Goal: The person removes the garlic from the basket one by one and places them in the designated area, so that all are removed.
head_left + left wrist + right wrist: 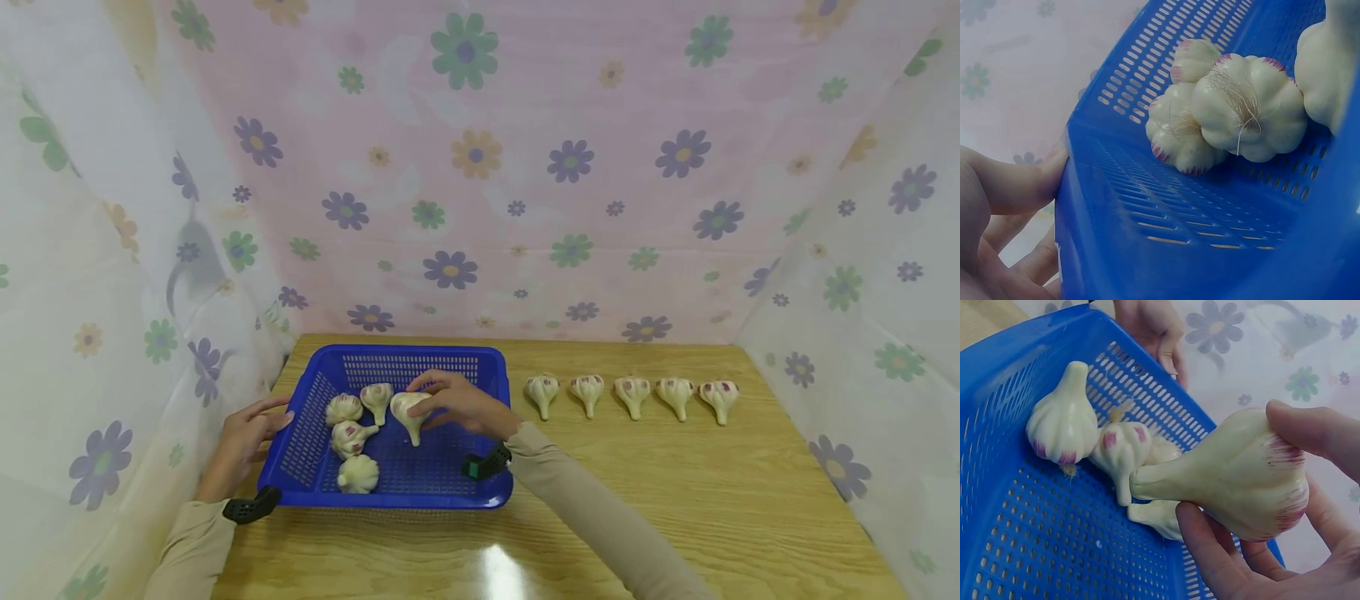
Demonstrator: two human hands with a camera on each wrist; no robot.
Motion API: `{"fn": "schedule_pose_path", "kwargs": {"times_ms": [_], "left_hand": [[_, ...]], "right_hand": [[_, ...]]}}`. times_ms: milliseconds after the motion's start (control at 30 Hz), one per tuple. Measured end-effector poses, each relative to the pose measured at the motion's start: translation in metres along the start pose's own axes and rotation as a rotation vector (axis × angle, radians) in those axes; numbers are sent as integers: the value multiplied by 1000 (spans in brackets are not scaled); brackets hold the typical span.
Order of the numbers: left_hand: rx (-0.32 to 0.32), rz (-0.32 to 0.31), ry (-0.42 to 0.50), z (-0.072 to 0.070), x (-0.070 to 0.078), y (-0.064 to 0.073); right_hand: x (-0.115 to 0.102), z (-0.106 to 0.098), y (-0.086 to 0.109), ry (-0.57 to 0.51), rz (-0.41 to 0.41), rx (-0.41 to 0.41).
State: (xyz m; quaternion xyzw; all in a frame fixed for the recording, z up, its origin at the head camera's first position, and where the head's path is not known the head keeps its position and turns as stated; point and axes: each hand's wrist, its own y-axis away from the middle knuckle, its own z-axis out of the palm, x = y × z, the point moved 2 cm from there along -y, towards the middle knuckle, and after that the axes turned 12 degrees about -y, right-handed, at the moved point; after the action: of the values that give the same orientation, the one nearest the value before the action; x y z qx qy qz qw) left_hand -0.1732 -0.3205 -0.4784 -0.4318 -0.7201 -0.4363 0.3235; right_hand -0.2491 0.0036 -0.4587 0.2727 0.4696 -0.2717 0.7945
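My right hand is above the blue plastic basket, holding a garlic bulb between thumb and fingers. In the right wrist view, the bulb's stem points left and purple streaks mark its rounded end. Several other garlic bulbs lie in the left part of the basket, with stems turned different ways. Thin root hairs show on one bulb in the left wrist view. Outside the basket's left side, my left hand touches the rim, its thumb at the edge and its fingers against the outer wall.
A row of several garlic bulbs lies on the wooden table right of the basket, stems toward me. Flowered cloth hangs behind the table and along both sides. Dark straps are on both wrists.
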Motion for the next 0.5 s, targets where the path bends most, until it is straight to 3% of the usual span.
{"fn": "schedule_pose_path", "kwargs": {"times_ms": [500], "left_hand": [[-3, -8, -16, -1, 0, 0]], "right_hand": [[-5, -11, 12, -46, -44, 30]]}}
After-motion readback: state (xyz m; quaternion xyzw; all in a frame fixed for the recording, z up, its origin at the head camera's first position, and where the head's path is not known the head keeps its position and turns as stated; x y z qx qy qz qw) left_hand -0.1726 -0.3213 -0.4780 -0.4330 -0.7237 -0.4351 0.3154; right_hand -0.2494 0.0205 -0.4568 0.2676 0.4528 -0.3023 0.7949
